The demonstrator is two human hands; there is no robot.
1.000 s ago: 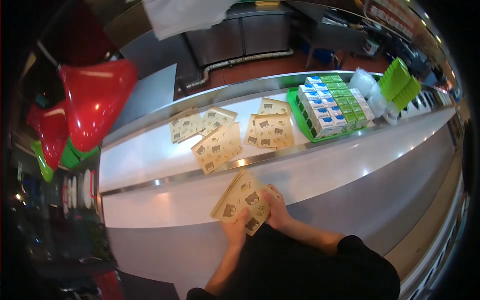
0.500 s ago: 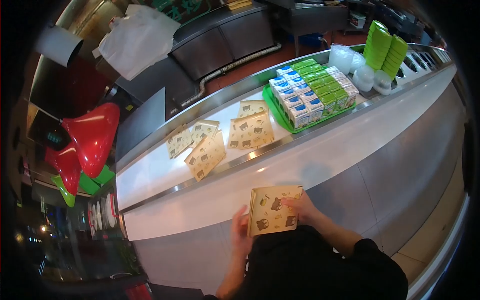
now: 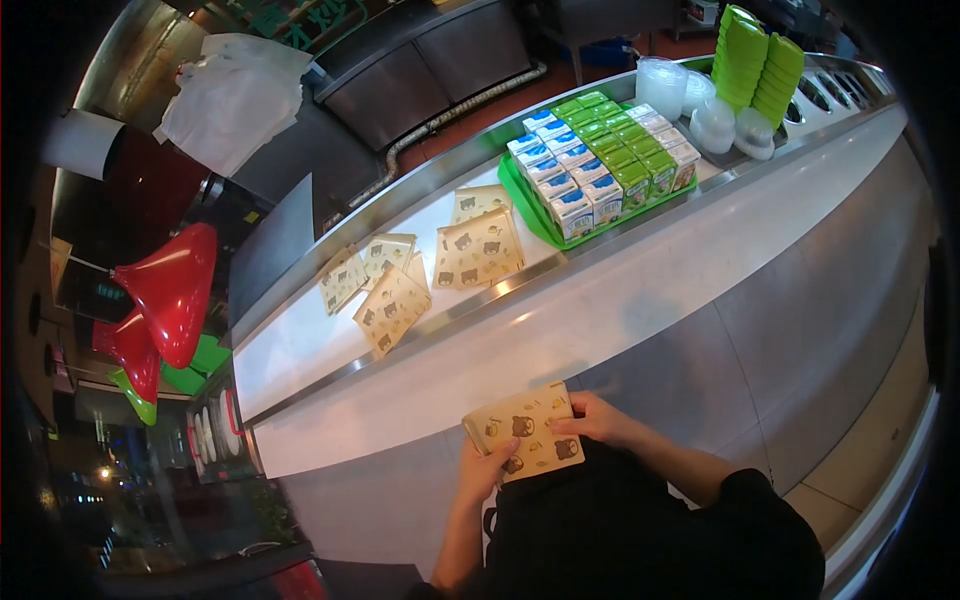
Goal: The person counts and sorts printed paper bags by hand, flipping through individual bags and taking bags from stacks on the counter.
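A small stack of tan paper food bags (image 3: 540,425), printed with brown bears, is held in front of my body, over the near side of the counter. My left hand (image 3: 482,468) grips its lower left corner, thumb on top and fingers underneath. At the right edge, my right hand (image 3: 592,418) is closed on the same stack, its fingers partly hidden. Ahead on the white counter lie more bear-printed bags: a larger pile (image 3: 478,250) and a fanned group (image 3: 392,308) to its left. Neither hand touches these.
A green tray (image 3: 535,213) full of small drink cartons (image 3: 600,170) stands on the counter. Beyond it are clear plastic containers (image 3: 660,88) and stacked green bowls (image 3: 740,60). Red lamp shades (image 3: 180,290) hang at left. A metal lip (image 3: 480,298) runs along the counter.
My left hand has moved from beside the bags to grip their lower left corner, thumb on top. The stack has shifted slightly left and tilted. The camera view has shifted a little.
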